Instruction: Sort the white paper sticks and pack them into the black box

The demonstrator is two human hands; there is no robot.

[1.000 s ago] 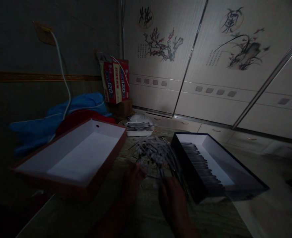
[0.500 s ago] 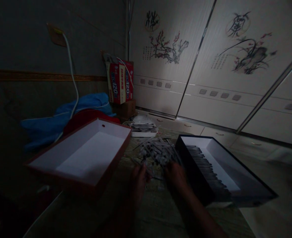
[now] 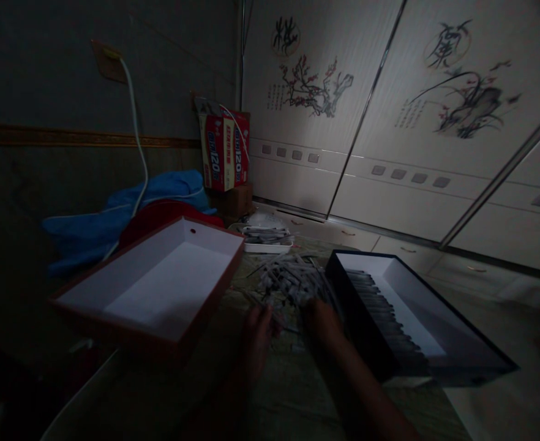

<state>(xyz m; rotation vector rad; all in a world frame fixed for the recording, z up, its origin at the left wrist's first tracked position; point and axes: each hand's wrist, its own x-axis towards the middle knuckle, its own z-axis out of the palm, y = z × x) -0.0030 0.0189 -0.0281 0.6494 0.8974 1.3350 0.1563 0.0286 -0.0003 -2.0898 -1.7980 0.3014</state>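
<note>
On the dim table lies a loose pile of slim, pale, pen-like sticks (image 3: pixel 292 275) with dark bits among them. At the pile's near left edge is my left hand (image 3: pixel 257 334), its fingers bent together around something too dark to name. My right hand (image 3: pixel 322 323) reaches into the near right side of the pile. Its fingers are closed, and what they grip is hidden. To the right of that hand stands a black box (image 3: pixel 362 324) with a white inside. A row of similar sticks (image 3: pixel 384 315) lies side by side along its left part.
A red-brown box (image 3: pixel 173 285) with a white inside stands at the left. Behind the pile, a white tray (image 3: pixel 267 248) bears more sticks. Blue cloth (image 3: pixel 169 190), a white cable (image 3: pixel 135 122) and a red carton (image 3: pixel 226 150) are farther back, near white cabinet doors (image 3: pixel 307 177).
The view has shifted slightly. Both hands stay almost in place at the near edge of the pile, with only small finger movements.
</note>
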